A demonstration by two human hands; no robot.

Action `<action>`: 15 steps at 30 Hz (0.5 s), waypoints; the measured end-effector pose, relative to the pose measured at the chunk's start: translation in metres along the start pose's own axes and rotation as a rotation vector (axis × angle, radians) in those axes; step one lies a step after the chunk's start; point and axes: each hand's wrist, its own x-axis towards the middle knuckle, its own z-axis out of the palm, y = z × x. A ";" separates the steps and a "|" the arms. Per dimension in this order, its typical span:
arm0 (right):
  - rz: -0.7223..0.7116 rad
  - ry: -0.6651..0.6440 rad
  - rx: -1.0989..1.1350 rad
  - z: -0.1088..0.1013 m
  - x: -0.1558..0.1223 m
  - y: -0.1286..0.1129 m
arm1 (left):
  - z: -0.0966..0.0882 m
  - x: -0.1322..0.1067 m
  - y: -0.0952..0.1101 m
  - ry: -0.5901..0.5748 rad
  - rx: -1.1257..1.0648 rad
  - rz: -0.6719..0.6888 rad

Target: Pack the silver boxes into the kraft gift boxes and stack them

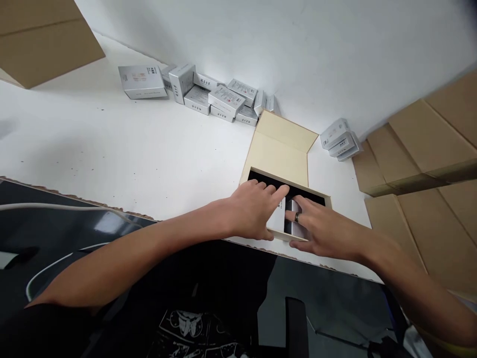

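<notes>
An open beige gift box (278,149) with a black lining lies on the white table (130,149), its lid folded back toward the wall. My left hand (253,209) rests fingers-down on a small silver-white box (280,214) set in the black tray. My right hand (320,226), a dark ring on one finger, presses its fingers on a second small silver box (293,206) beside the first. Both hands have fingers stretched and laid on the boxes.
Several small silver boxes (208,92) lie in a heap by the wall at the back. A few more (341,139) sit right of the gift box. Brown cartons (421,164) stand at the right, another (37,40) top left.
</notes>
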 end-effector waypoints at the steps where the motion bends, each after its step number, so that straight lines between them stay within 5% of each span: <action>1: 0.002 -0.011 0.010 -0.001 0.000 0.000 | -0.001 0.000 0.000 -0.011 -0.004 0.002; 9: 0.017 0.003 0.084 0.006 -0.003 -0.001 | 0.004 -0.005 0.000 0.079 -0.049 0.048; 15: 0.063 0.167 0.211 -0.012 -0.016 0.051 | 0.020 -0.046 -0.002 0.518 -0.143 0.166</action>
